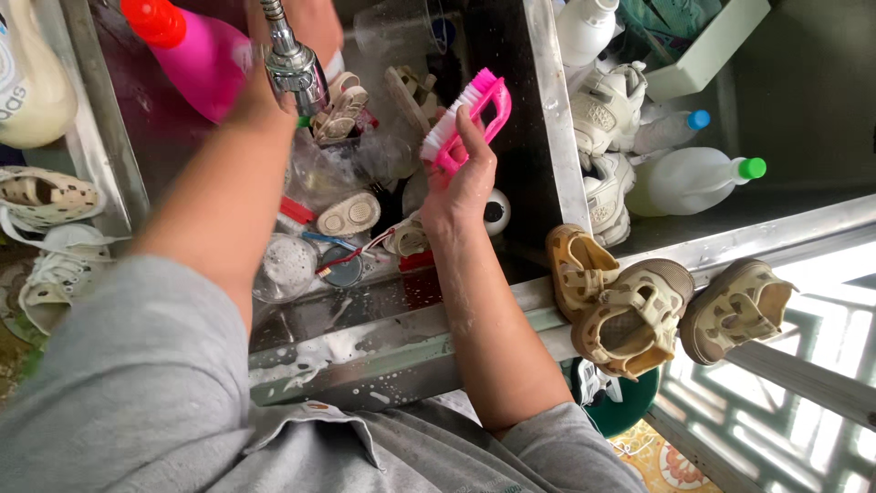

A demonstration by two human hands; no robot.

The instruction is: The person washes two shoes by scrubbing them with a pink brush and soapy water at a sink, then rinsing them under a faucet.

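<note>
My right hand (pixel 461 187) grips a pink scrub brush (pixel 467 123) with white bristles, held up over the steel sink (pixel 547 137). My left arm reaches forward to the chrome tap head (pixel 294 66); my left hand (pixel 260 91) is mostly hidden behind the tap, and its grip cannot be made out. Below the tap, in the sink, lie small beige sandals (pixel 339 110) and another small beige shoe (pixel 349 215).
Three tan spotted children's shoes (pixel 630 306) rest on the sink's front rim at the right. White sneakers (pixel 607 119) and plastic bottles (pixel 689 178) stand beyond the sink's right wall. A pink bottle (pixel 196 50) stands at the back left, more pale shoes (pixel 46 237) at far left.
</note>
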